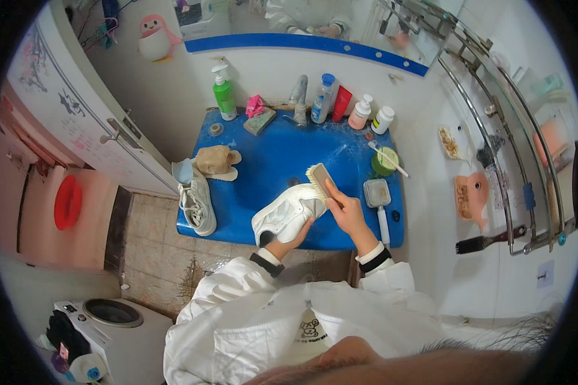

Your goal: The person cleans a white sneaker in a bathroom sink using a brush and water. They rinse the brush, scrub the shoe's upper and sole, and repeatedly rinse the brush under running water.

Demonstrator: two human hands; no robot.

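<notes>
Over the front of a blue washbasin counter (265, 168), my left hand (291, 239) grips a white sneaker (282, 214) from below and near its heel opening. My right hand (349, 214) is closed around a scrubbing brush (321, 179) with a pale back. Its light bristles touch or nearly touch the sneaker's toe end; the exact contact is hard to tell. At the counter's left edge lies another white sneaker (197, 207), laces in place, with a light blue piece at its top. Behind it, a tan bundle (215, 160) rests on pale flat pieces that look like insoles.
Along the back stand a green pump bottle (225, 98), a faucet (299, 103), a blue-capped bottle (321, 101) and a red tube (341, 103). A green cup with a toothbrush (390, 159) and a white-handled brush (383, 219) are at right. Metal racks (491, 120) jut from the right wall.
</notes>
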